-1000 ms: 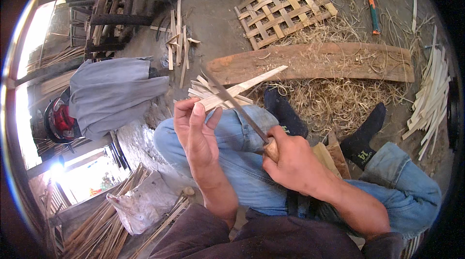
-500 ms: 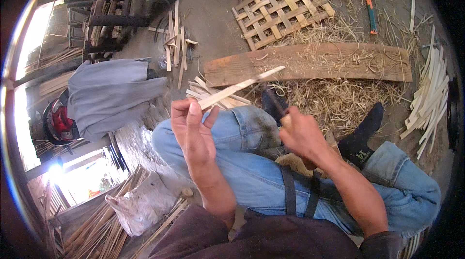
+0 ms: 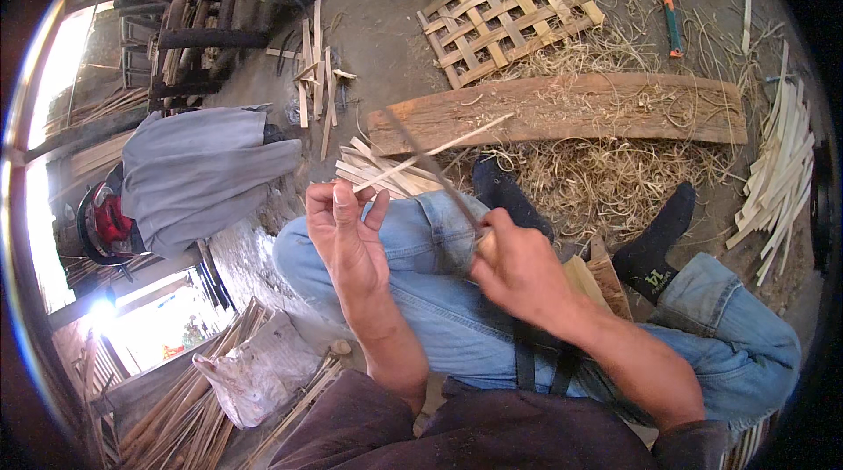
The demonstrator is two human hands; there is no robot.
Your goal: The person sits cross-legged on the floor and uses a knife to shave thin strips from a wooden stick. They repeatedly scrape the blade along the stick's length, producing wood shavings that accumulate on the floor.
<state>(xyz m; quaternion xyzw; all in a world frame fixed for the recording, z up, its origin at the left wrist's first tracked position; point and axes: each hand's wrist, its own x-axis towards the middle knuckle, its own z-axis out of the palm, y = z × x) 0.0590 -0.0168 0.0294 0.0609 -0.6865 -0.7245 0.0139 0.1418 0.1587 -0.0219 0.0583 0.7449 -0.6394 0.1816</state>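
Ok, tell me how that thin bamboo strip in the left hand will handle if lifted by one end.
The strip looks long and very thin, so probably light and springy, sagging at its free end. Held only by the left hand, it may twist or slip.

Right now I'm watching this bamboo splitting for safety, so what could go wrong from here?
The knife blade in the right hand crosses the thin bamboo strip close to the left hand; a slip could cut those fingers. The work is held above the blue-jeaned knee, so a blade that runs off the strip could strike the leg. The strip's split edges might also splinter into the left hand's grip.
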